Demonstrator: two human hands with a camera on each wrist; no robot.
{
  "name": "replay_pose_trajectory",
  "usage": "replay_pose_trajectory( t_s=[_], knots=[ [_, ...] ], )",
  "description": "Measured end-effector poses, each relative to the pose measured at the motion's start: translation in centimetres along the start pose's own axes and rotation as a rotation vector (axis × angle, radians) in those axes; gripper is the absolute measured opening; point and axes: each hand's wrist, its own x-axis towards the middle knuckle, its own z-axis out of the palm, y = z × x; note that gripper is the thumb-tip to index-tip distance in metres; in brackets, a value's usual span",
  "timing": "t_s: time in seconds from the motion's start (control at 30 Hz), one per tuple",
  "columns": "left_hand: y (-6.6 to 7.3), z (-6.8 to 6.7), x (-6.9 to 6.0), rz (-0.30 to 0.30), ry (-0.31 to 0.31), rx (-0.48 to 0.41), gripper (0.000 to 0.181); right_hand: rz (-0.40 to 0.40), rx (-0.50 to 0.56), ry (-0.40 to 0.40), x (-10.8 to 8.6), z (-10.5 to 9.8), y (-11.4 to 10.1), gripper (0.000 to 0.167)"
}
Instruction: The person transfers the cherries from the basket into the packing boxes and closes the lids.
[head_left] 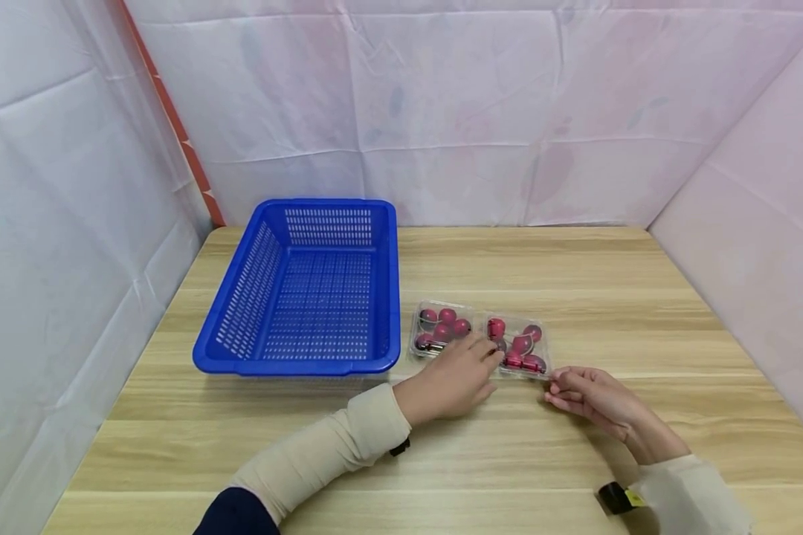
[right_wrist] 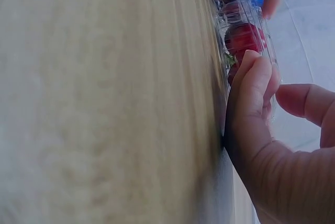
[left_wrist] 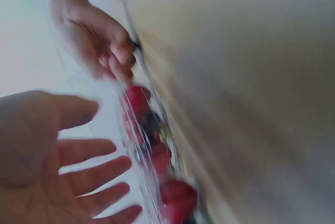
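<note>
Two clear plastic clamshell boxes of round red fruits with dark patches lie side by side on the wooden table. My left hand [head_left: 453,375] reaches over the near side, where the left box [head_left: 443,313] and the right box [head_left: 518,345] meet. Its fingers are spread and fairly straight in the left wrist view; whether they touch a box cannot be told. At the right box's near right corner, my right hand [head_left: 592,401] pinches the plastic edge between thumb and fingers. The right wrist view shows that hand [right_wrist: 282,145] low beside the box, close to the tabletop.
A blue plastic basket [head_left: 393,297] with slotted walls stands left of the boxes, nothing in it. The wooden table [head_left: 616,297] runs back to pale cloth walls [head_left: 462,111] on the far side and both flanks. A black strap piece [head_left: 617,498] sits by the right sleeve.
</note>
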Motion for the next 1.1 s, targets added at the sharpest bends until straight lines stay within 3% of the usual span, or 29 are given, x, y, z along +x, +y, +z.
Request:
replay_pose_trajectory(
  t_s=[0.1, 0.2, 0.4, 0.57, 0.67, 0.77, 1.0, 1.1],
  knots=[
    [0.4, 0.1, -0.7, 0.019, 0.107, -0.143, 0.036, 0.009, -0.011, 0.014, -0.1, 0.1, 0.0, 0.027],
    [1.0, 0.5, -1.6, 0.014, 0.154, -0.246, 0.029, 0.016, -0.019, 0.014, -0.2, 0.1, 0.1, 0.025],
    [1.2, 1.6, -2.4, -0.052, 0.095, -0.339, 0.028, 0.034, -0.019, -0.028, -0.5, 0.0, 0.0, 0.027],
    [0.7, 2.4, -2.0, -0.097, 0.047, -0.367, 0.028, 0.051, -0.034, -0.079, -0.9, 0.0, 0.1, 0.026],
    [0.3, 2.8, -1.4, -0.145, 0.019, -0.453, 0.031, 0.040, -0.045, -0.105, -1.1, 0.0, 0.1, 0.025],
    [0.0, 3.0, -0.8, -0.205, -0.001, -0.560, 0.033, 0.032, -0.056, -0.125, -1.2, 0.1, 0.1, 0.024],
    [0.1, 3.1, -0.2, -0.340, -0.074, -1.047, 0.020, 0.044, -0.066, -0.145, -1.2, 0.2, 0.2, 0.024],
    [0.2, 3.0, 0.0, -0.388, -0.070, -1.160, 0.018, 0.046, -0.066, -0.147, -1.2, 0.3, 0.1, 0.024]
  ],
)
